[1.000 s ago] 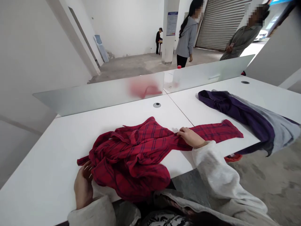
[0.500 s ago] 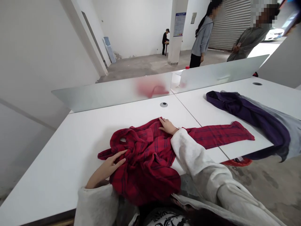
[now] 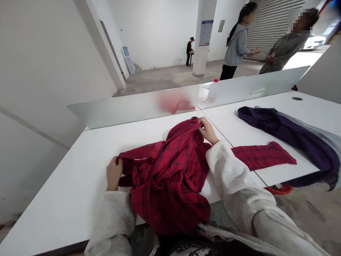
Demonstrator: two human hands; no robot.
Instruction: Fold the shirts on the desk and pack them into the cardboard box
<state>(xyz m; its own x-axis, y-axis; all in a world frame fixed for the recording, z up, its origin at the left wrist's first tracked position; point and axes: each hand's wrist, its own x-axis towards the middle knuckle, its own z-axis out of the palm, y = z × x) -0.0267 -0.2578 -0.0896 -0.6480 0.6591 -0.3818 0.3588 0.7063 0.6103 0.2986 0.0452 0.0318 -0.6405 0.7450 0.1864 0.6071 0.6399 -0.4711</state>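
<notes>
A red plaid shirt [image 3: 170, 170] lies crumpled on the white table [image 3: 80, 177] in front of me, its near part hanging toward my lap. One sleeve stretches out flat to the right, past the table seam. My left hand [image 3: 114, 172] is closed on the shirt's left edge, fingers curled into the cloth. At the far side, my right hand [image 3: 207, 129] pinches another edge of the shirt and holds it lifted. Between the two hands the fabric is drawn up in folds.
Dark purple and grey garments [image 3: 287, 135] lie on the right table and hang over its near edge. Frosted dividers [image 3: 133, 110] line the back, with a blurred red shape behind one. Below the table seam sits a red item [image 3: 279, 189]. Several people stand beyond.
Both hands have gone from lying on the shirt to gripping it. My left hand moved left, my right hand up and away, spreading and lifting the cloth between them.
</notes>
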